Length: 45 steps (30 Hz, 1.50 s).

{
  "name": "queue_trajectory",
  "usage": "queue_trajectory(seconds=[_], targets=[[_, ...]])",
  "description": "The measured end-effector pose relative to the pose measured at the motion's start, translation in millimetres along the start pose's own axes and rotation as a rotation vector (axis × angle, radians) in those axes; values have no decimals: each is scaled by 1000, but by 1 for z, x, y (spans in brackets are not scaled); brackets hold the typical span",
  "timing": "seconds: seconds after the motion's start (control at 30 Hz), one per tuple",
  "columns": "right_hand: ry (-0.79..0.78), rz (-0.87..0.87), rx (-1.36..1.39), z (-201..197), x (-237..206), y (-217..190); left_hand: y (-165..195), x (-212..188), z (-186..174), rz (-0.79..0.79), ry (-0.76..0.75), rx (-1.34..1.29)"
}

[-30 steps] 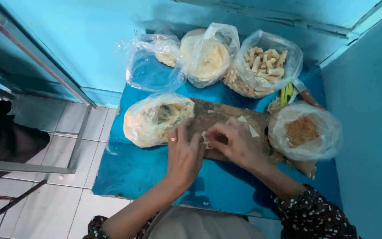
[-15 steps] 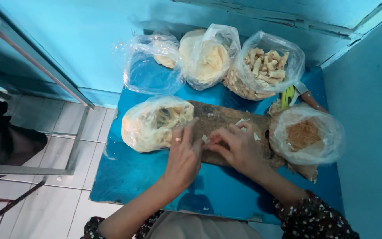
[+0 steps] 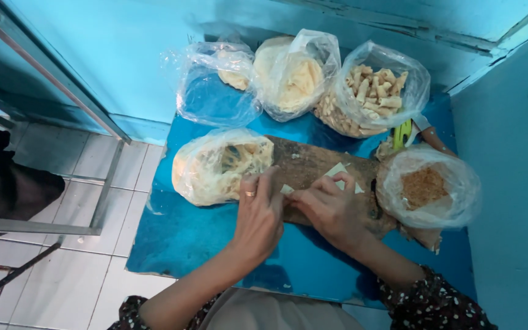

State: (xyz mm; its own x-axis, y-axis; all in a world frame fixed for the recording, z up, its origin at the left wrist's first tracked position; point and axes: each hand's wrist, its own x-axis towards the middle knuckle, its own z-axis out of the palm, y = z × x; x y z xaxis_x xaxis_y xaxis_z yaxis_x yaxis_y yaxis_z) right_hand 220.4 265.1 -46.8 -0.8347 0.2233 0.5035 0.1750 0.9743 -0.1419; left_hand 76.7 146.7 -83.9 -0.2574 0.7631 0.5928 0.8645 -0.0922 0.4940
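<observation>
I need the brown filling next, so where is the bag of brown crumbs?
In the head view, the bag of brown crumbs sits at the right end of the wooden board, just beyond the right hand and below the bag of rolled snacks.

Turquoise walls, pale tiled floor

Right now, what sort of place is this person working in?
Probably a small home or stall food-prep corner: a worn wooden board on a blue low table, clear plastic bags of pale rolled snacks, and both hands folding a pale wrapper.
</observation>
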Motion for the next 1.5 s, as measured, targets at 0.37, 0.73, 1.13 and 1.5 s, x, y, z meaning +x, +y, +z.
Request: queue_trajectory(seconds=[0.37,0.73,1.13,1.5], targets=[[-65,187,168,7,-5,12,5,-7,-1,74,34,32],[-54,160,94,-4,-8,5,1,-9,6,118,-19,183],[-141,385,343,-1,5,1,4,-12,0,117,-5,269],[20,98,-83,15,24,-31,10,-25,-33,-61,270,183]])
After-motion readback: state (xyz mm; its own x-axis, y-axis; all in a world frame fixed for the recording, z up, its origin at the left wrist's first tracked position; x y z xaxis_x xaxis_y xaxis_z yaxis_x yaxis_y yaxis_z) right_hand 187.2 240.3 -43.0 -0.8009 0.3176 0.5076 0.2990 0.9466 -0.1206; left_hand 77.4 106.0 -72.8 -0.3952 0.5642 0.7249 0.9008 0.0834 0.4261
